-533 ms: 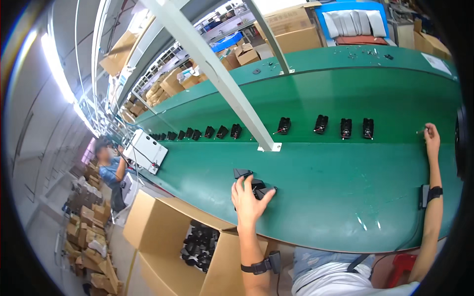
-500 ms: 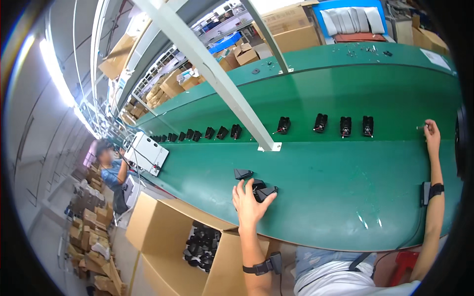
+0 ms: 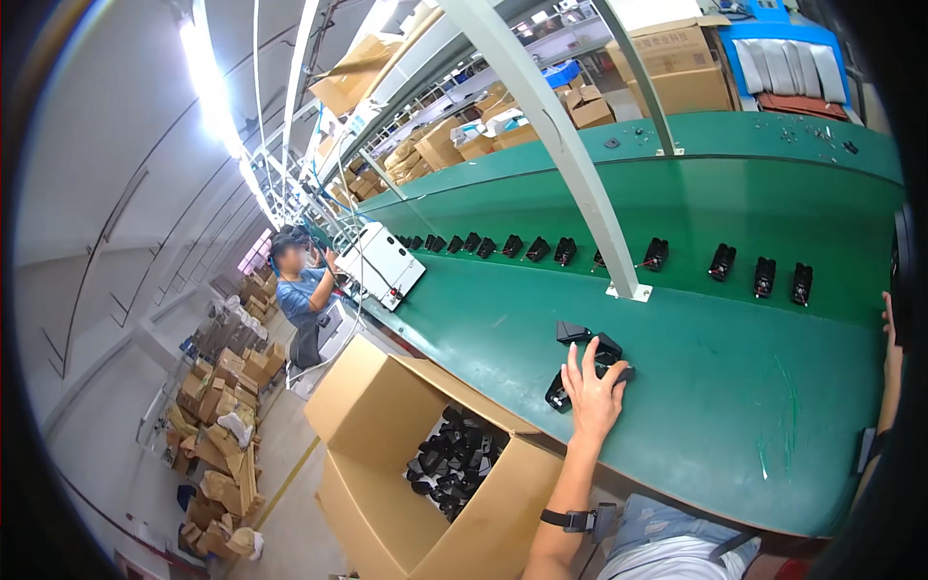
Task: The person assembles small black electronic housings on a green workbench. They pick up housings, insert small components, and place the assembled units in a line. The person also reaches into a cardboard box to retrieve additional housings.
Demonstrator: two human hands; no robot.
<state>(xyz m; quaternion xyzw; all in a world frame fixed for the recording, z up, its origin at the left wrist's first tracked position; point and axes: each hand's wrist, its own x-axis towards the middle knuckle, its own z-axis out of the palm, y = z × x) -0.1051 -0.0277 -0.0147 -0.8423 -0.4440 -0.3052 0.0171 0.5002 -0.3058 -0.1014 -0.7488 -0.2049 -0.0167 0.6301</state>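
Note:
On the near part of the green bench, my left hand [image 3: 592, 398] curls its thumb and fingers around a black plastic housing [image 3: 608, 346]. A second black housing [image 3: 557, 392] lies against the near-left side of that hand. Just beyond the fingers sits a small wedge-shaped black piece [image 3: 572, 332], apart from the hand. At the far right, my right hand [image 3: 887, 319] is mostly cut off by the picture's dark rim, its fingers hidden.
Black assemblies [image 3: 721, 261] stand in a row along the sunken green strip. A metal post [image 3: 570, 164] rises from the bench [image 3: 696, 358]. Left of my arm, an open carton [image 3: 362, 464] contains black parts. A person [image 3: 304, 280] works beside a white machine [image 3: 382, 264].
My view has swung left, shifting the scene rightward. My right hand has gone from plain sight to the right rim. A black housing now shows left of my left hand.

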